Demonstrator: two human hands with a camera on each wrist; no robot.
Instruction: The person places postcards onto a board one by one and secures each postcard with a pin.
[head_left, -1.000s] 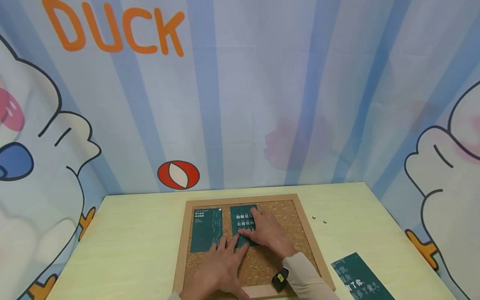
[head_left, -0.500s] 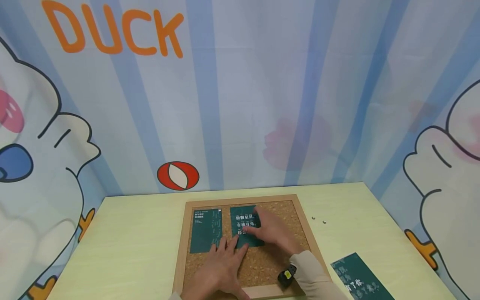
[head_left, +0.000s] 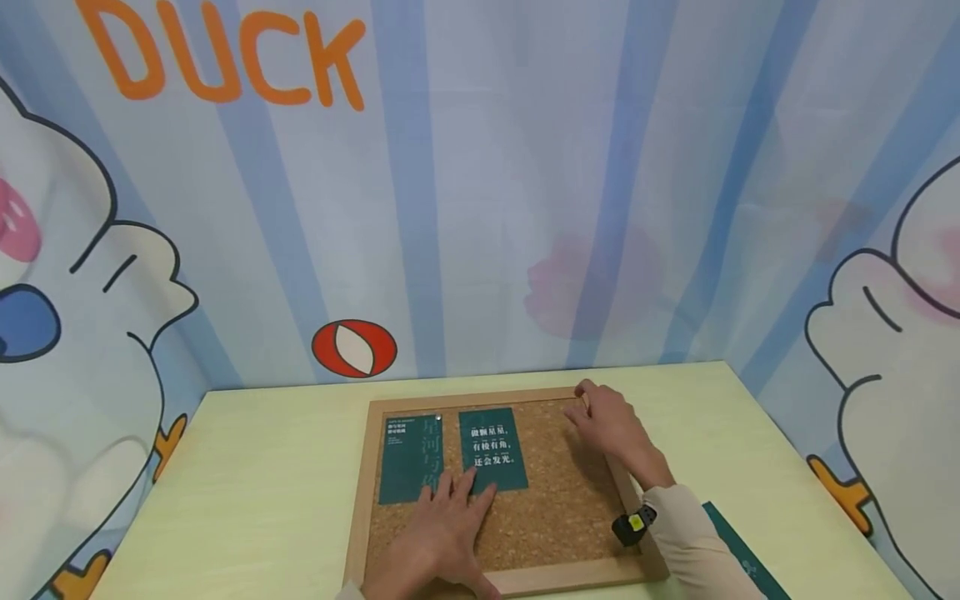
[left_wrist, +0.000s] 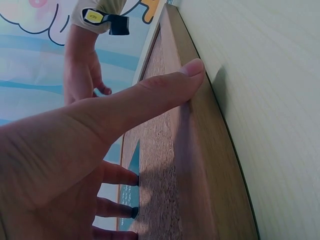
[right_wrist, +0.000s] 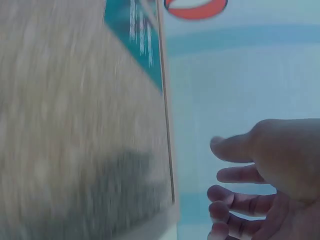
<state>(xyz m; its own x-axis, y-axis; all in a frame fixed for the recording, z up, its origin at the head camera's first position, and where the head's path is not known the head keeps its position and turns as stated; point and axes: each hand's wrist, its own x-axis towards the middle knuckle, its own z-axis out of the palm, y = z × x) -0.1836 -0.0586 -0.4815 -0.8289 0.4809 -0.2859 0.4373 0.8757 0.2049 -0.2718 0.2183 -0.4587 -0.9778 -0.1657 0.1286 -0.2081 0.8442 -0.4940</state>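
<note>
A wood-framed cork board [head_left: 570,517] lies on the table. Two dark green cards with white print are on it: a left card [head_left: 408,458] with a small shiny pin at its upper right, and a middle card [head_left: 491,446]. My left hand [head_left: 446,529] rests with spread fingers on the board, fingertips touching the middle card's lower edge. In the left wrist view its thumb [left_wrist: 170,85] lies on the wooden frame. My right hand [head_left: 615,425] hovers by the board's upper right corner, fingers loosely bent and holding nothing, as the right wrist view also shows.
Another green card [head_left: 738,550] lies on the table to the right, partly covered by the right sleeve [head_left: 693,533]. Behind the pale table [head_left: 277,467] hangs a blue-striped curtain [head_left: 495,208] with cartoon prints.
My right hand has left the middle card and moved right to the board's corner, uncovering the card's print. It now covers where two small pins lay. My left hand has stayed put.
</note>
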